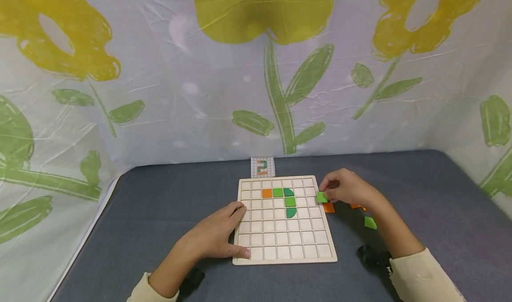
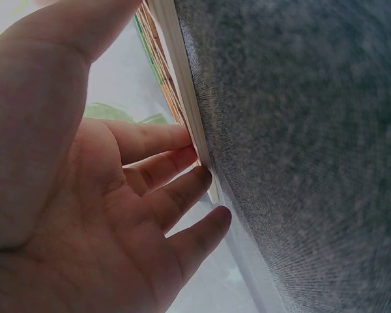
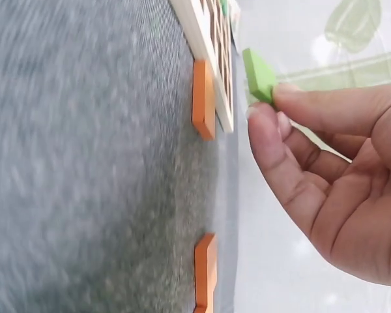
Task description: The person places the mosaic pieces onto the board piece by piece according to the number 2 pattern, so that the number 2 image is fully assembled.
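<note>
The left hand (image 1: 218,233), fingers apart, rests along the left edge of the board (image 1: 270,239), presumably to steady it, while the right hand (image 1: 348,187) pinches a green tile (image 1: 322,197) by one end at the board's right edge, likely leaving its underside free.

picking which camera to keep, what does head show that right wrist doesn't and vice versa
Only head shows the left grip on the grid board, yellow flowers and a loose green tile on the table. Only right wrist shows the palm side of the right grip and a gap between the held tile and the board. Both show that grip pinching this tile, plus an orange tile beside the board.
</note>
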### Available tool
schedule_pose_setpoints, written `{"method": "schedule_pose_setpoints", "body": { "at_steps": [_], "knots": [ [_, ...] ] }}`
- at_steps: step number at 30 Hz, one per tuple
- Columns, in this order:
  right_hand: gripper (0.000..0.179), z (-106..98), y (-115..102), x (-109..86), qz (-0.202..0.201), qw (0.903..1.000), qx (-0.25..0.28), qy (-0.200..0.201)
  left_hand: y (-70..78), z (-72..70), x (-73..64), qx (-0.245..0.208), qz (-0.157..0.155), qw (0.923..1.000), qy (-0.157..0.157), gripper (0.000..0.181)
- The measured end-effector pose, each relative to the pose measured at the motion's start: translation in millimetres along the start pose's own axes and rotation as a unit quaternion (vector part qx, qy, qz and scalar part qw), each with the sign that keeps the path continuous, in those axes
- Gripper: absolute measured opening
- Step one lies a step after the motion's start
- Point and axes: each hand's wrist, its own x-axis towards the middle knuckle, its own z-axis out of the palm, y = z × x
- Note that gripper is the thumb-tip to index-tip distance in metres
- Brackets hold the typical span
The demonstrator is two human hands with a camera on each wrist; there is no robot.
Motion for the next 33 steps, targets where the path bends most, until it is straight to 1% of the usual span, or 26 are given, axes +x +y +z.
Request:
{"method": "schedule_pose_setpoints", "body": {
  "at_steps": [6,12,20,24,30,33],
  "knots": [
    [0.006,9,-10,2.5,-0.013,0.9994,0.031,-0.007,-0.8,0.2,-0.2,0.000,0.001,1.0000,0.000,0.110],
    [0.006,17,-21,3.1,-0.038,0.9968,0.063,-0.029,-1.3,0.9,0.0,0.000,0.001,1.0000,0.000,0.110],
    [0.010,30,-25,7.4,-0.045,0.9931,0.095,-0.051,-1.4,1.7,0.6,0.000,0.002,1.0000,0.002,0.110],
    [0.009,38,-27,10.2,-0.043,0.9939,0.089,-0.049,-2.3,1.8,0.2,0.000,0.002,1.0000,0.000,0.111],
    [0.012,51,-33,11.9,-0.042,0.9975,0.047,-0.031,-1.9,0.5,-0.3,-0.003,0.001,1.0000,-0.001,0.110],
    [0.012,56,-35,11.4,-0.040,0.9973,0.051,-0.034,-0.8,-0.1,0.6,-0.009,0.002,1.0000,-0.003,0.110]
  ]
}}
